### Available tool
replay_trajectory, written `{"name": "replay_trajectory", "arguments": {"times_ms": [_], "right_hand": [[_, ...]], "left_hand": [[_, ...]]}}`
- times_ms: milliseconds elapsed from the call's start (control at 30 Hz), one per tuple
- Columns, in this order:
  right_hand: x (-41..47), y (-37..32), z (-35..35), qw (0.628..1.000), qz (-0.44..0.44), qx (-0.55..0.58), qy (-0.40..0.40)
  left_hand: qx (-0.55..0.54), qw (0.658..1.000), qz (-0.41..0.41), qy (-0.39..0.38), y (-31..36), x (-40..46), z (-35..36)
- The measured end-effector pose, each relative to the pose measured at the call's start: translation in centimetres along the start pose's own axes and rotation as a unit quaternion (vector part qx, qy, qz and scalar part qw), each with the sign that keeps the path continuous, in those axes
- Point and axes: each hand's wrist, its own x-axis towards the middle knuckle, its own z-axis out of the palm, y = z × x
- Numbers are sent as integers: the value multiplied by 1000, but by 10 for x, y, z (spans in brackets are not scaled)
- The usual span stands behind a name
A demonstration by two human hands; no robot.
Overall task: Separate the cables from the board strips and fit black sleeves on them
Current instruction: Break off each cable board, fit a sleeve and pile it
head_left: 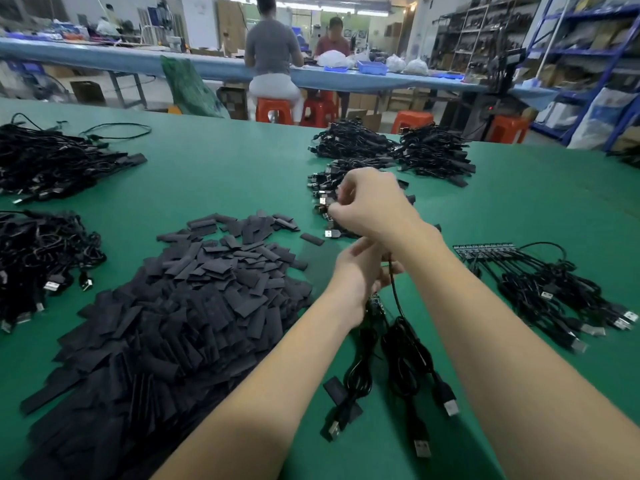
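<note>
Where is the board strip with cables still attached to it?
In the head view, the board strip lies on the green table at the right, beyond the right forearm, its cables fanning toward the near right.

Orange stools [275,110], blue bins [372,67], shelving [485,39].

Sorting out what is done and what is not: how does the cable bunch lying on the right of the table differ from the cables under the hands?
The right-hand cable bunch is still joined to a board strip and lies fanned out, untouched. The cables under the hands are fewer and hang from the left hand, with one loose sleeve beside them. The right hand reaches to the pile beyond. Both sets are black, coiled, with USB plugs.
</note>
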Motion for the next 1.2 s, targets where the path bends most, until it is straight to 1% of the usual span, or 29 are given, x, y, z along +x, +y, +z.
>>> {"name": "replay_trajectory", "arguments": {"times_ms": [33,67,100,167,200,267,333,367,433,533,633,733,1200], "right_hand": [[-3,16,-11,997,13,41,60],[-8,32,-23,990,37,109,85],[-16,45,-32,971,60,211,92],[-38,69,-42,897,97,423,79],[-49,81,-42,863,109,488,75],[-66,97,-38,803,126,578,70],[-76,106,-29,750,137,641,82],[-78,107,-24,734,140,659,91],[-79,106,-16,714,143,676,110],[-75,100,-6,700,142,687,137],[-74,99,-2,694,137,687,165],[-73,99,-2,696,134,679,189],[-73,98,7,707,84,667,218]], "left_hand": [[-9,1000,-6,-5,0,2,1],[-15,1000,-12,-15,1,2,0],[-5,999,-12,-32,2,3,-1],[16,997,-13,-72,5,3,-2],[28,995,-12,-90,6,4,-3],[52,991,-16,-121,8,4,-6],[72,987,-7,-140,7,4,-6],[82,986,-1,-143,7,4,-7],[94,985,5,-147,6,3,-7],[96,985,6,-146,4,5,-9],[90,985,6,-150,4,5,-10],[87,984,5,-156,3,6,-10],[55,985,-18,-163,6,5,-13]]}}
